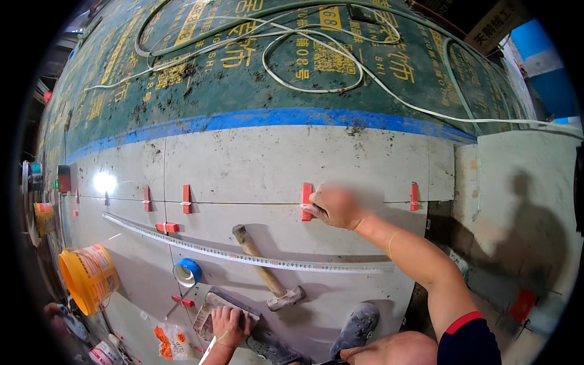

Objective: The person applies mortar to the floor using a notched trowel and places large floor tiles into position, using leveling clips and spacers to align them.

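My right hand (337, 205), partly smeared by motion, pinches the right side of a red tile-levelling wedge (306, 210) standing across a joint between large grey tiles. My left hand (230, 325) is down at the near edge, its fingers curled over a worn grey rectangular block-like tool (210, 304); its underside is hidden. A hammer (261, 258) with a wooden handle lies between my hands, its head toward me. Beyond it, a long white measuring tape (243, 257) stretches across the tiles. Other red wedges (187, 199) sit along the same joint, left and right.
A blue-and-white tape roll (187, 272) lies left of the hammer. At left stand a tipped yellow bucket (88, 278) and a small dark device (63, 179). A plastic bag (172, 342) lies near me. Pale hoses (313, 88) loop over green floor sheeting (201, 91) edged with blue tape.
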Demonstrator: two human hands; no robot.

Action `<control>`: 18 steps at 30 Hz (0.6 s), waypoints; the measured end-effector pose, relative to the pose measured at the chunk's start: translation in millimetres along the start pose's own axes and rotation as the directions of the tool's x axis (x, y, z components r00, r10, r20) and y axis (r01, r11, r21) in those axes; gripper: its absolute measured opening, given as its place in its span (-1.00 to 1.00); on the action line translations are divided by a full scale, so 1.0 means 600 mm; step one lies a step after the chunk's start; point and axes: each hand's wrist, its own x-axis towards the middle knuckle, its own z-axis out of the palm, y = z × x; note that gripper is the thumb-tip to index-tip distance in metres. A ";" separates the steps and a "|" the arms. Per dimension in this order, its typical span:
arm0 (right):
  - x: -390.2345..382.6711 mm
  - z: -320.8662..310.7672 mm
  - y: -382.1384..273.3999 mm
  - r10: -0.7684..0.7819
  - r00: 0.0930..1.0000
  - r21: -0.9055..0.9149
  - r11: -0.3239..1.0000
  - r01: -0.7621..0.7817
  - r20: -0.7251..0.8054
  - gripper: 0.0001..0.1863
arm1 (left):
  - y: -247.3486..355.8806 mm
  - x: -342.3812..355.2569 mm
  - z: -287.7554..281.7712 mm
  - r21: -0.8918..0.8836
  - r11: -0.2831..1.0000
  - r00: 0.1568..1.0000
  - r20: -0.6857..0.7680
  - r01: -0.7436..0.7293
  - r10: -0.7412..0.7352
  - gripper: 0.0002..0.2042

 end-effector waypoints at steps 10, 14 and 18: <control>0.005 0.030 0.009 -0.014 1.000 -0.127 0.992 0.011 -0.026 -0.79 | -0.004 0.000 -0.009 0.014 1.000 0.999 0.034 0.004 -0.005 -0.81; 0.006 0.031 -0.005 0.058 0.997 -0.152 0.987 -0.052 0.040 -0.79 | -0.001 -0.003 -0.022 0.001 1.000 1.000 0.003 -0.007 0.007 -0.82; 0.005 0.015 -0.025 0.129 0.990 0.096 0.988 -0.123 -0.057 -0.78 | 0.000 -0.014 -0.030 0.005 1.000 1.000 -0.001 0.017 -0.017 -0.83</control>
